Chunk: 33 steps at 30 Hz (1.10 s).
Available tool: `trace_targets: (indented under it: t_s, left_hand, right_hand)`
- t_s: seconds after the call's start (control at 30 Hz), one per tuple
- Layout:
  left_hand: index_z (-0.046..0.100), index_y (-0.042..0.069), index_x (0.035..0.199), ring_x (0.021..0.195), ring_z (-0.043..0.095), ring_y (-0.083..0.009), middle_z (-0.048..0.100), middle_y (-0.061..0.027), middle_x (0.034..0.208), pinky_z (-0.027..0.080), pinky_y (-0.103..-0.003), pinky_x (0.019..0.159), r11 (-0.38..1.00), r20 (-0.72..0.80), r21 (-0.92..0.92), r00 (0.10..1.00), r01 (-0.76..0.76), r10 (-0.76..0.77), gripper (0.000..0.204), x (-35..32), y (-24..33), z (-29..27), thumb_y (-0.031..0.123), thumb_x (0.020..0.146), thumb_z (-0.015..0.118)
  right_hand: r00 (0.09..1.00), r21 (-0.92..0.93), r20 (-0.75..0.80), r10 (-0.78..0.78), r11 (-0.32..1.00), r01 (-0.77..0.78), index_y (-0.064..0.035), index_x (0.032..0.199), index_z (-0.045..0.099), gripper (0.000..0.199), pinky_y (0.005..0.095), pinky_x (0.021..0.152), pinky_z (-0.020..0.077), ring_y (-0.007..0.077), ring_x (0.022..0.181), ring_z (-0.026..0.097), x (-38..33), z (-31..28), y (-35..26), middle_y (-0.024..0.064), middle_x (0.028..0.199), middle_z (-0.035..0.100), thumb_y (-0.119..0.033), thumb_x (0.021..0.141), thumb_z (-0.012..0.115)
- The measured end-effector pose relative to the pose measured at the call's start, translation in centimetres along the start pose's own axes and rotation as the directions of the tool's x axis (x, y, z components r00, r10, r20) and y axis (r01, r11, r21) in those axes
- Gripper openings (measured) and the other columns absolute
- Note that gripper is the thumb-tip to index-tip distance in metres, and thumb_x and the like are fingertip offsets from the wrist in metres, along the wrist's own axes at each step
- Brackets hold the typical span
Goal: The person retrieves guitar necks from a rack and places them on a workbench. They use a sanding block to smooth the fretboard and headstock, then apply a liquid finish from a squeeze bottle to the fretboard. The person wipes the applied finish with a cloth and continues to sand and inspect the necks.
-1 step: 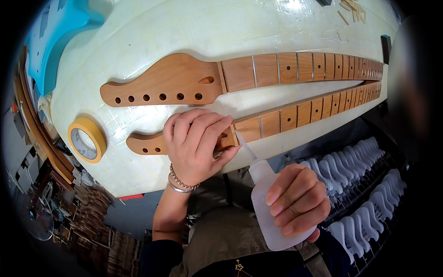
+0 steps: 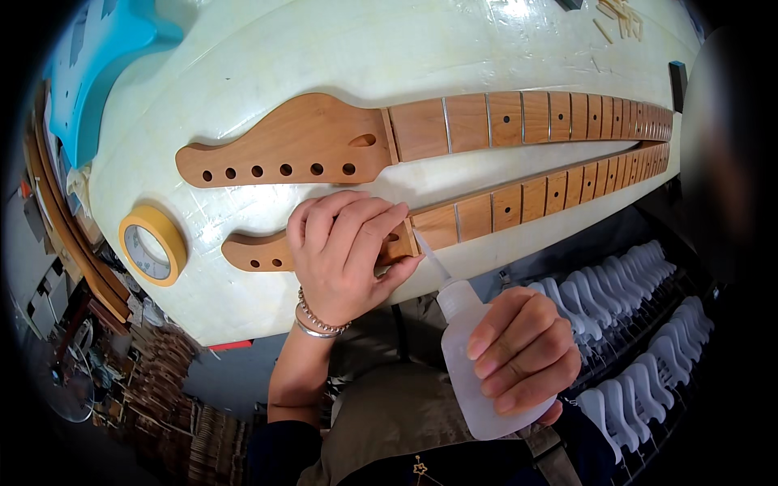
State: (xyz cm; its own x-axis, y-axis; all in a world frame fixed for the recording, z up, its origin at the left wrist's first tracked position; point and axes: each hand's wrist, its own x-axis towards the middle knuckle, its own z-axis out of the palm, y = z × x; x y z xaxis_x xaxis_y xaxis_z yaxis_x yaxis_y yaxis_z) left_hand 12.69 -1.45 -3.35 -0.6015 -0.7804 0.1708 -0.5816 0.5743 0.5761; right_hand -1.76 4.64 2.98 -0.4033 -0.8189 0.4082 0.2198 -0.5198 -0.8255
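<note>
Two wooden guitar necks with metal frets lie side by side, headstocks to the left. My left hand (image 2: 344,251) covers much of the headstock of the near guitar neck (image 2: 508,211), its fingers over the wood and the thumb at the near edge. My right hand (image 2: 525,352) is wrapped round a white translucent squeeze bottle (image 2: 470,368). The bottle is tilted, with its thin nozzle (image 2: 433,263) reaching the nut slot at the end of the near fretboard. Whether any liquid comes out is too small to tell. Behind it, the far guitar neck (image 2: 304,138) is untouched.
A roll of yellow masking tape (image 2: 174,243) stands left on the pale table (image 2: 267,57). At the far left is a light blue guitar body (image 2: 105,61). Small wooden strips (image 2: 622,18) lie at the back right. Rows of white headstocks (image 2: 620,283) hang below the table's right side.
</note>
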Motion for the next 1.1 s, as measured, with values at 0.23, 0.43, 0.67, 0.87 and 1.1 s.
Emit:
trace_targets:
  t_s: [0.23,0.43,0.67,0.87,1.1]
  left_hand:
    - [0.062,0.011,0.094,0.089,0.053,-0.0229,0.058,-0.0021,0.09,0.035,-0.039,0.083,1.0,-0.007,0.0,1.0,-0.002,0.002,0.043,0.0,0.0,0.0,0.041,0.064,0.068]
    - [0.062,0.011,0.094,0.089,0.053,-0.0227,0.058,-0.0022,0.09,0.035,-0.039,0.082,1.0,-0.003,0.007,1.0,0.003,-0.003,0.043,0.0,0.0,-0.1,0.041,0.065,0.068]
    - [0.061,0.011,0.094,0.09,0.053,-0.0228,0.058,-0.0021,0.091,0.035,-0.039,0.082,1.0,0.002,0.001,1.0,0.005,-0.005,0.042,0.0,0.0,-0.1,0.04,0.064,0.068]
    - [0.061,0.011,0.094,0.09,0.053,-0.0228,0.058,-0.002,0.091,0.035,-0.039,0.082,1.0,0.005,-0.008,1.0,0.008,-0.008,0.042,0.0,-0.1,-0.1,0.038,0.063,0.069]
    - [0.061,0.012,0.094,0.09,0.053,-0.0203,0.057,-0.0003,0.091,0.034,-0.038,0.082,0.999,0.009,-0.029,1.0,0.025,-0.025,0.041,0.1,0.1,-0.3,0.035,0.061,0.07]
  right_hand:
    - [1.0,-0.007,0.0,-0.021,1.0,0.021,0.0007,0.063,0.063,0.047,0.0309,0.053,0.051,0.0181,0.05,0.054,0.0,0.2,0.1,0.0075,0.056,0.057,-0.032,0.088,0.04]
    - [0.999,-0.008,0.048,0.0,1.0,0.001,0.0021,0.062,0.062,0.048,0.0308,0.051,0.0502,0.0182,0.048,0.053,0.5,0.1,0.0,0.008,0.054,0.055,-0.031,0.087,0.038]
    - [0.998,-0.022,0.06,0.017,1.0,-0.016,0.0024,0.059,0.061,0.052,0.0301,0.048,0.0487,0.0181,0.044,0.052,0.9,0.6,0.1,0.008,0.05,0.053,-0.031,0.089,0.035]
    - [0.997,-0.026,0.067,0.03,0.999,-0.028,0.0019,0.059,0.061,0.054,0.0299,0.048,0.0483,0.0182,0.045,0.052,1.0,0.6,0.1,0.0074,0.05,0.053,-0.032,0.09,0.032]
    - [0.997,-0.024,0.067,0.045,0.999,-0.043,0.0028,0.06,0.061,0.052,0.0303,0.048,0.0485,0.0186,0.045,0.053,1.3,0.7,0.0,0.0081,0.05,0.053,-0.032,0.089,0.034]
